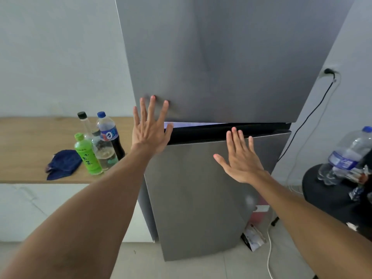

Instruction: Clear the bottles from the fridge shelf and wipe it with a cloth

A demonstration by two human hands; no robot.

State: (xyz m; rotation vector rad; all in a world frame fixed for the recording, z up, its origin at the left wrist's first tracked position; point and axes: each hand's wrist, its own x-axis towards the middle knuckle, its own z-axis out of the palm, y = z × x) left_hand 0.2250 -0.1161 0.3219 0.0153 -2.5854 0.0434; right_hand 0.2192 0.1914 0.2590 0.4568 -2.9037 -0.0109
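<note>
A grey two-door fridge (221, 67) fills the middle of the view, both doors nearly closed, with a thin bright slit under the upper door. My left hand (150, 129) lies flat with fingers spread on the upper door's lower left corner. My right hand (239, 156) rests flat and open on the top of the lower door (201, 198). On the wooden counter (30, 141) to the left stand a green bottle (87, 156), a dark cola bottle with a blue cap (109, 133), a black-capped clear bottle (84, 122) and another clear bottle (104, 153). A dark blue cloth (62, 164) lies beside them.
A black round stool (322, 190) at the right holds a large clear water bottle (346, 154) and wrappers. A black cable (310, 117) runs from a wall socket down behind the fridge. A white cable and a small box lie on the floor at the fridge's right.
</note>
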